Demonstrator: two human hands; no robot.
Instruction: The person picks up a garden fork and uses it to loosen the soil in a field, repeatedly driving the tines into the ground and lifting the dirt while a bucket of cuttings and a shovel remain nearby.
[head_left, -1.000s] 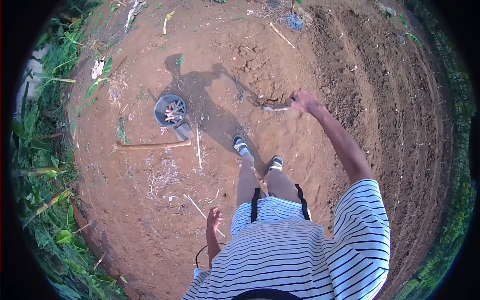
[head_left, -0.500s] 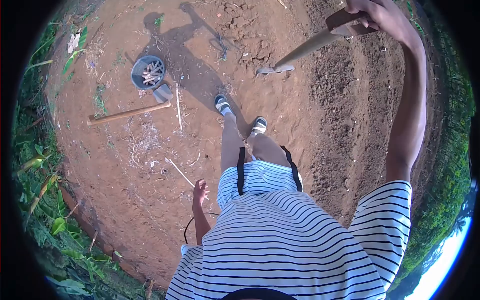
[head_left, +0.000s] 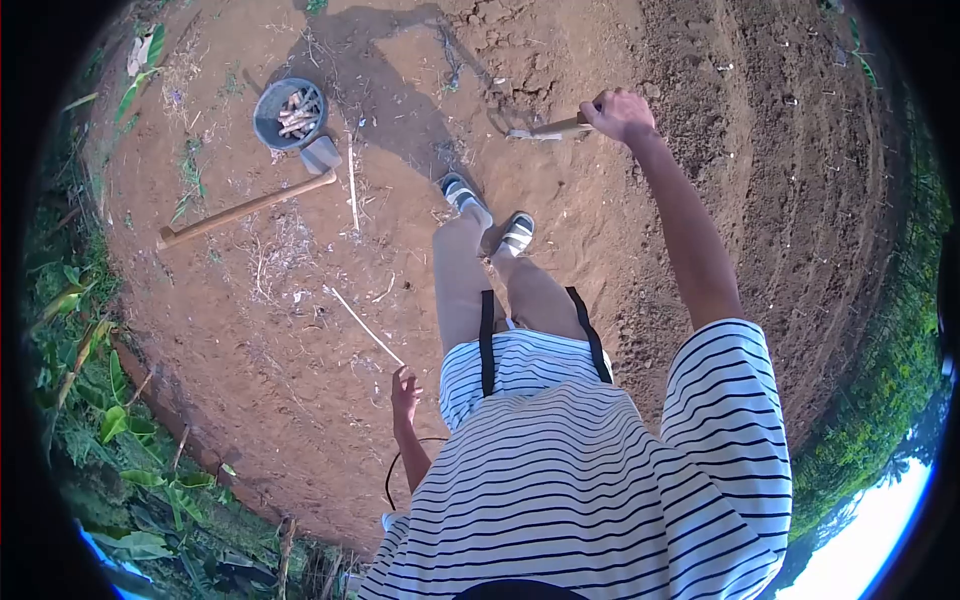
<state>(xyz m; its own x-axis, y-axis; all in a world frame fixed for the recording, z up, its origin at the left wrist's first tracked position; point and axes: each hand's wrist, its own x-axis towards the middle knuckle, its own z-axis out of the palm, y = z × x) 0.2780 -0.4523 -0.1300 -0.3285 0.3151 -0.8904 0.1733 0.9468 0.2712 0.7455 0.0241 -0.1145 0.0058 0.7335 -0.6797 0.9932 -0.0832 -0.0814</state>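
Observation:
My right hand is closed round the handle of a fork-like tool, whose metal end rests on or just above the soil ahead of my feet. Most of the handle is hidden by the hand. My left hand hangs beside my left hip with its fingers loosely apart, holding nothing. Near its fingertips, in the picture, the end of a thin pale stick lies on the ground.
At the upper left a dark bucket holds several root-like pieces. A hoe lies beside it, near another thin stick. Tilled soil runs along the right; green plants border the left.
My right hand has come down and inward from the upper right, and the tool's handle has tilted lower with it. My left hand has barely moved; its fingers look looser.

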